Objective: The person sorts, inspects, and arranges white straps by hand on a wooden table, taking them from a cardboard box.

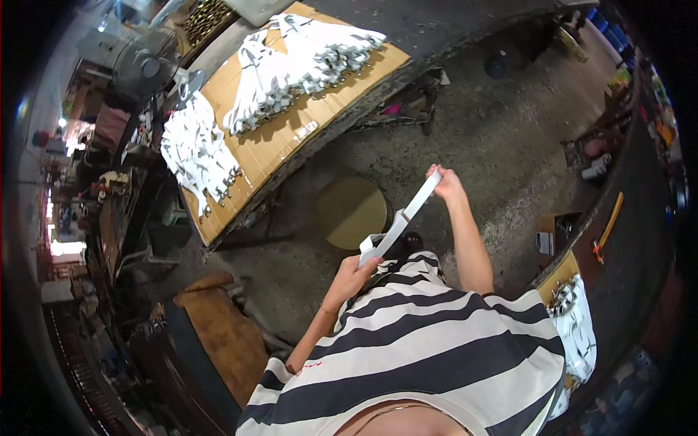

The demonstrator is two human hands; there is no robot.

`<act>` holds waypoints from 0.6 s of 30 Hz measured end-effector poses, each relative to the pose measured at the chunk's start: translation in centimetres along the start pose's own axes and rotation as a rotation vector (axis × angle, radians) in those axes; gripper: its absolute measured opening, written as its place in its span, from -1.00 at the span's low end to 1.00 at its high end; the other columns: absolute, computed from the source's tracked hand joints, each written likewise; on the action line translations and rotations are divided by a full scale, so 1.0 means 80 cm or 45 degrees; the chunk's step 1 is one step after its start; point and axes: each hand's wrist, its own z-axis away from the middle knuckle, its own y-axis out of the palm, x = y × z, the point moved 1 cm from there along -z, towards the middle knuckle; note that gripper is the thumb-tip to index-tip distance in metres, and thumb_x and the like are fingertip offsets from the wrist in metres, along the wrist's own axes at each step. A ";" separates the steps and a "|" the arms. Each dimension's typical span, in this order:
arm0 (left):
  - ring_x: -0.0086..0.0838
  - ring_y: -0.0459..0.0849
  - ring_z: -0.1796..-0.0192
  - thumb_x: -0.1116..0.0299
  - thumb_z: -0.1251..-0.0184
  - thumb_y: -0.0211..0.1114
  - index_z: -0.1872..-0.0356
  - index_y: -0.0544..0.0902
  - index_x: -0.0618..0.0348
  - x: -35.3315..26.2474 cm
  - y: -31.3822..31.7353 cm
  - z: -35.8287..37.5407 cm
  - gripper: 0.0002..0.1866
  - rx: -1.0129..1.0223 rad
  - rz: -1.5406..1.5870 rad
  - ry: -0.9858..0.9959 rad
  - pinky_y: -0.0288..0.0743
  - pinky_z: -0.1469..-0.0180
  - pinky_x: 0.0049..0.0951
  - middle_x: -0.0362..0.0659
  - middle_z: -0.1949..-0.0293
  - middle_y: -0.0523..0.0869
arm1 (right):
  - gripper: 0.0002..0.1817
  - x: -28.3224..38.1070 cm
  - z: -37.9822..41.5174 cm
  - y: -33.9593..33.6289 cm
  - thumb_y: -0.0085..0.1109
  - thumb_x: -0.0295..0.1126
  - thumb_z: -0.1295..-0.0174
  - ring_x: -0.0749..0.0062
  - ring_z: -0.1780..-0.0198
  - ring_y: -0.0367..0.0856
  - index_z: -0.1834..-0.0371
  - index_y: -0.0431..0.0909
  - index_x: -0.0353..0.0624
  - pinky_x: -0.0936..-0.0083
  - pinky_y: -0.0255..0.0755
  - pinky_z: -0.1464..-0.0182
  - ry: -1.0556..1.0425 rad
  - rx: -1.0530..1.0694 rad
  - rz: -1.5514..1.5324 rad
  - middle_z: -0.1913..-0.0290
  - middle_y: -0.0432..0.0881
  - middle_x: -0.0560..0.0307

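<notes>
A white strap (pixel 415 206) runs slantwise between my two hands in front of my body. My right hand (pixel 446 182), farther out, has its fingers closed on the upper end. Lower and nearer my waist, my left hand (pixel 352 278) grips the other end, where the strap folds into a loop. Similar white straps with metal ends lie in a large pile (pixel 313 62) on the cardboard (pixel 287 149) at upper left. A second pile (pixel 198 149) lies on its left part. Neither hand touches these piles.
A round stool (pixel 352 213) stands on the floor ahead. At lower left is a brown padded seat (pixel 222 338). To the right, a hammer (pixel 609 227) lies on a dark table, near more white straps (pixel 576 327). A fan (pixel 149 67) stands at upper left.
</notes>
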 end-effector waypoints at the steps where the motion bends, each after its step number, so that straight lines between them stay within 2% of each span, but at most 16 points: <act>1: -0.72 0.25 0.65 0.18 -0.38 0.07 0.27 0.64 0.24 0.004 -0.009 0.012 -0.68 -0.037 -0.010 -0.034 0.12 0.59 -0.59 -0.39 0.71 0.34 | -0.84 0.004 -0.009 0.005 -0.23 -0.35 -0.40 0.32 0.39 0.44 0.19 0.29 -0.20 0.33 0.45 0.30 0.018 0.018 0.046 0.34 0.47 0.07; 3: -0.73 0.24 0.65 0.18 -0.39 0.07 0.24 0.65 0.23 0.008 -0.023 0.041 -0.68 -0.052 0.103 -0.056 0.12 0.59 -0.59 -0.40 0.71 0.33 | -0.83 0.003 -0.007 0.029 -0.24 -0.37 -0.39 0.34 0.41 0.42 0.21 0.29 -0.25 0.37 0.44 0.30 -0.050 -0.015 0.071 0.38 0.44 0.08; 5: -0.72 0.31 0.60 0.12 -0.33 0.13 0.26 0.65 0.22 0.014 -0.036 0.065 -0.66 -0.061 0.283 -0.133 0.16 0.57 -0.61 -0.37 0.68 0.37 | -0.77 0.007 -0.023 0.033 -0.29 -0.30 -0.42 0.33 0.44 0.41 0.24 0.28 -0.24 0.38 0.40 0.36 -0.131 -0.016 0.158 0.39 0.43 0.07; 8: -0.74 0.29 0.59 0.13 -0.35 0.11 0.22 0.65 0.22 0.036 -0.047 0.085 -0.66 -0.107 0.222 -0.110 0.14 0.57 -0.60 -0.40 0.67 0.36 | -0.76 -0.002 -0.027 0.041 -0.30 -0.29 -0.43 0.35 0.45 0.38 0.27 0.28 -0.23 0.39 0.38 0.38 -0.192 -0.029 0.179 0.40 0.43 0.07; 9: -0.74 0.28 0.60 0.13 -0.36 0.10 0.19 0.65 0.22 0.048 -0.052 0.087 -0.65 -0.127 0.174 -0.082 0.14 0.57 -0.59 -0.41 0.67 0.35 | -0.75 -0.006 -0.025 0.044 -0.30 -0.28 -0.43 0.37 0.46 0.36 0.27 0.28 -0.23 0.41 0.37 0.39 -0.230 0.082 0.224 0.41 0.42 0.07; 10: -0.74 0.26 0.60 0.12 -0.37 0.07 0.31 0.64 0.23 0.054 -0.058 0.086 -0.64 -0.102 0.195 -0.055 0.12 0.57 -0.60 -0.41 0.67 0.35 | -0.75 -0.015 -0.014 0.049 -0.30 -0.26 -0.43 0.39 0.48 0.34 0.27 0.28 -0.22 0.43 0.36 0.40 -0.268 0.191 0.268 0.41 0.42 0.07; 11: -0.74 0.26 0.60 0.12 -0.37 0.07 0.31 0.64 0.23 0.058 -0.064 0.090 -0.64 -0.091 0.192 -0.044 0.12 0.57 -0.60 -0.41 0.67 0.35 | -0.75 -0.026 -0.002 0.055 -0.30 -0.26 -0.43 0.39 0.48 0.34 0.27 0.28 -0.22 0.43 0.36 0.40 -0.284 0.193 0.266 0.41 0.42 0.07; 13: -0.73 0.26 0.61 0.12 -0.39 0.06 0.41 0.59 0.23 0.056 -0.080 0.092 -0.63 -0.118 0.439 -0.072 0.11 0.58 -0.61 -0.38 0.67 0.36 | -0.74 -0.038 0.021 0.066 -0.29 -0.24 -0.43 0.42 0.49 0.31 0.28 0.29 -0.19 0.46 0.34 0.41 -0.438 0.212 0.188 0.42 0.41 0.08; 15: -0.73 0.29 0.62 0.13 -0.40 0.05 0.43 0.61 0.25 0.065 -0.097 0.093 -0.61 -0.076 0.475 -0.029 0.10 0.60 -0.63 -0.36 0.67 0.41 | -0.74 -0.037 0.039 0.066 -0.21 -0.24 -0.41 0.45 0.48 0.36 0.27 0.32 -0.23 0.51 0.36 0.41 -0.529 0.240 0.257 0.40 0.44 0.08; 17: -0.71 0.38 0.59 0.20 -0.39 0.06 0.34 0.67 0.30 0.075 -0.119 0.099 -0.64 -0.030 0.341 0.042 0.20 0.55 -0.62 -0.33 0.64 0.50 | -0.75 -0.045 0.057 0.073 -0.18 -0.26 -0.40 0.42 0.44 0.42 0.23 0.36 -0.24 0.50 0.42 0.39 -0.488 0.209 0.213 0.35 0.48 0.05; 18: -0.66 0.47 0.52 0.28 -0.34 0.13 0.46 0.65 0.36 0.077 -0.123 0.104 -0.68 -0.040 0.322 0.173 0.30 0.45 -0.60 -0.28 0.61 0.58 | -0.78 -0.047 0.064 0.076 -0.12 -0.30 -0.37 0.38 0.39 0.49 0.20 0.38 -0.26 0.48 0.48 0.35 -0.517 0.106 0.205 0.31 0.53 0.01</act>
